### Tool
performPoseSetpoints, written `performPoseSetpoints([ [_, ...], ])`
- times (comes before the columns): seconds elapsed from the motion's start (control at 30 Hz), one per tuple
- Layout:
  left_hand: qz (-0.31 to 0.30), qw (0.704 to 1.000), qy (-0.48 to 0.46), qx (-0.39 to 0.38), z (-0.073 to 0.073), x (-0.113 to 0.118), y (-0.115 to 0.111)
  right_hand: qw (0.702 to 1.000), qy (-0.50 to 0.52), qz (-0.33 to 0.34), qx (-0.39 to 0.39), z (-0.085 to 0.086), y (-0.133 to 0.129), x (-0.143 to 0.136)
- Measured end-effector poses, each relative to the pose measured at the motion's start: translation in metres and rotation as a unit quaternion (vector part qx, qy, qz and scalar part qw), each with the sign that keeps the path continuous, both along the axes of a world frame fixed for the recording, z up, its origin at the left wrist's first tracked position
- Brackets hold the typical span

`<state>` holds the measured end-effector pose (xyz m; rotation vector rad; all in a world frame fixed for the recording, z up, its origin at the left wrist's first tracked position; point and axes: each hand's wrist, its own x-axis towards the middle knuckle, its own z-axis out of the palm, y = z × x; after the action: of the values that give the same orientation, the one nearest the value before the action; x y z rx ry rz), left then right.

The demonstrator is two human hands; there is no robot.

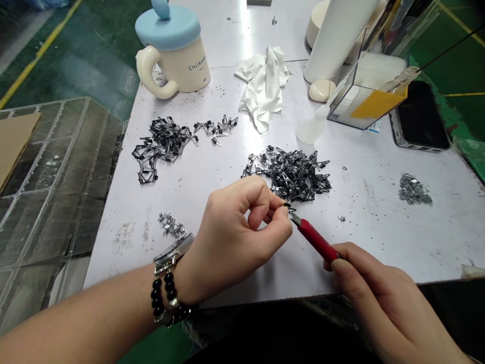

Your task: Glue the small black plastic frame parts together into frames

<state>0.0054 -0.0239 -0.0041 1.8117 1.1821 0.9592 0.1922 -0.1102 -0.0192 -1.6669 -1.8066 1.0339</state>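
Between thumb and fingertips, my left hand pinches a small black clip part, mostly hidden by the fingers. My right hand is closed round the handle of a red tool, whose metal tip meets the small part at the left fingertips. Just beyond the hands lies a pile of black and silver clip parts. A second pile of such parts lies at the back left. Small silver pieces sit by the left wrist, and more silver pieces are heaped at the right.
On the white table stand a cream mug with a blue lid, a crumpled white cloth, a white cylinder and a clear holder. A phone lies at the right. Plastic trays are left of the table.
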Motion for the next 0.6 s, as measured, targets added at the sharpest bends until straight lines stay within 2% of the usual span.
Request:
performPoseSetpoints([
  [0.13,-0.004,0.999,0.021,0.046,-0.003,-0.001,-0.001,0.999,0.005,-0.008,-0.043,0.000,0.003,-0.001],
  [0.27,0.005,0.999,0.024,0.043,-0.005,0.003,0.001,0.999,-0.037,-0.025,-0.003,-0.003,0.002,-0.007],
  [0.37,0.016,1.000,0.016,0.018,-0.004,0.005,0.002,0.987,-0.124,-0.013,0.099,-0.008,-0.001,-0.011],
  [0.5,0.025,0.998,-0.025,-0.048,-0.003,0.004,0.002,0.909,-0.288,-0.040,0.299,-0.016,-0.002,-0.016],
  [0.53,0.028,0.997,-0.037,-0.066,-0.003,0.004,0.002,0.895,-0.308,-0.049,0.319,-0.018,-0.001,-0.017],
  [0.6,0.032,0.993,-0.061,-0.094,-0.002,0.004,0.002,0.891,-0.313,-0.052,0.326,-0.019,-0.001,-0.019],
])
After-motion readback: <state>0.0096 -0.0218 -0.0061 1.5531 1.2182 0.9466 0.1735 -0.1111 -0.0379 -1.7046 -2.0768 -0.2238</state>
